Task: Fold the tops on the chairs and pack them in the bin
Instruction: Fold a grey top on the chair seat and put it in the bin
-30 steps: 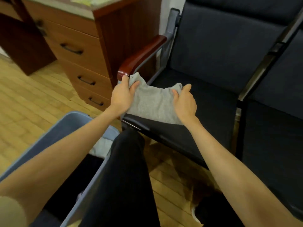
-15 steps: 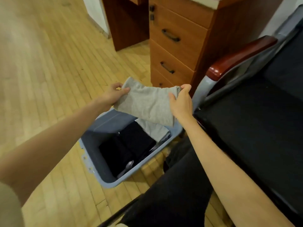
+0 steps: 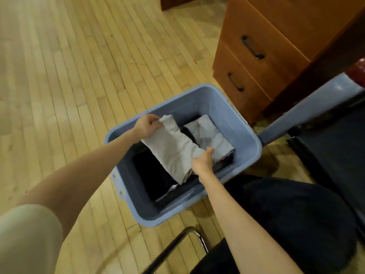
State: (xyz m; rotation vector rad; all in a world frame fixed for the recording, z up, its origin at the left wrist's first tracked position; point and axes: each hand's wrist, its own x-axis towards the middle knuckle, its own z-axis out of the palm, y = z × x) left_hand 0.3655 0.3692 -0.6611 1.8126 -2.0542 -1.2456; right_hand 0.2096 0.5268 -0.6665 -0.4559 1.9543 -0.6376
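A folded grey top [image 3: 169, 149] hangs inside the mouth of the blue bin [image 3: 246, 131], held at both ends. My left hand [image 3: 147, 125] pinches its far corner and my right hand [image 3: 203, 163] grips its near edge. Under it in the bin lie a folded black top [image 3: 154, 175] on the left and another folded grey top [image 3: 211, 133] on the right, on dark clothes. The black chair seat [image 3: 335, 147] shows at the right edge.
The bin stands on a light wooden floor [image 3: 69, 76]. A wooden drawer unit [image 3: 256, 56] rises right behind it. The chair's grey frame leg [image 3: 292, 121] slants beside the bin's right rim. My dark trouser leg [image 3: 296, 224] and a chrome chair leg [image 3: 193, 234] are in front.
I carried the folded grey top from the chair seat leftwards over the bin and lowered it into the opening. The view swung down onto the bin.
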